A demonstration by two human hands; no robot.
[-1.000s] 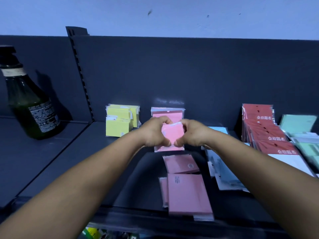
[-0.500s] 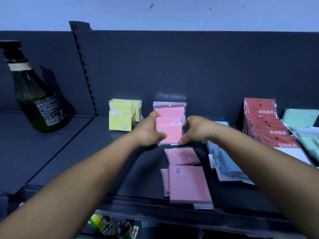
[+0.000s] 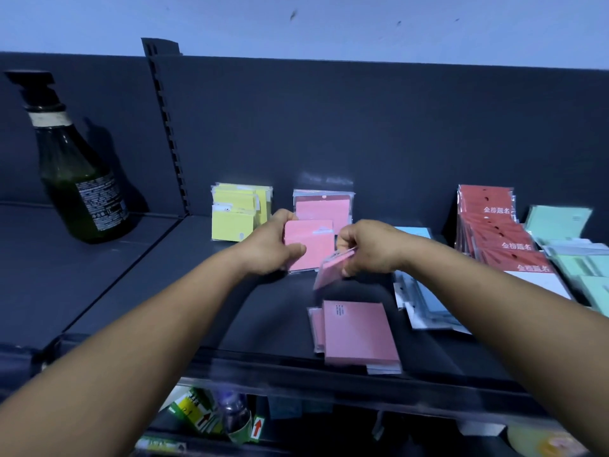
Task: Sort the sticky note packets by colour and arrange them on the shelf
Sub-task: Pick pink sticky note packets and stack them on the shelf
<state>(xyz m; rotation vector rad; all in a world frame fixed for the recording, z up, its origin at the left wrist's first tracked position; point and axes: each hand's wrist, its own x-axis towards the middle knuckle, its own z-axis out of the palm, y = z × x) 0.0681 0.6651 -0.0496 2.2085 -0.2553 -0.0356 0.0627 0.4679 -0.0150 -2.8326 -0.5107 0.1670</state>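
Landmark: pink stack (image 3: 324,206), upright against the back panel (image 3: 379,127) of the dark shelf (image 3: 138,291). All places are given from it.

Far left of it: 1 dark green bottle (image 3: 77,179) with a black pump top, leaning, on the neighbouring shelf bay. A slotted upright (image 3: 168,133) stands between the bottle and the stack.

Just left of it: yellow packets (image 3: 239,212), standing upright in a bundle; at least 3 fronts visible, exact count cannot be told.

Directly in front of it: left hand (image 3: 273,247), fingers and thumb curled round 1 pink packet (image 3: 311,244), held upright and overlapping the stack's lower part; whether it touches the stack cannot be told.

Just right and in front of it: right hand (image 3: 369,247), fingertips pinching 1 second pink packet (image 3: 333,270) by its upper edge; it hangs tilted and blurred, clear of the shelf surface.

Well in front of it, near the shelf's front edge: flat pink pile (image 3: 357,334), 1 larger packet on top, at least 1 more edge showing beneath at its left.

Right of it: blue packets (image 3: 425,301), lying loose and overlapped, count unclear.

Further right: red packets (image 3: 504,239), fanned in a leaning row; 4 white printed titles are readable.

Far right, at the frame's edge: green packets (image 3: 573,255), several, overlapped, count unclear
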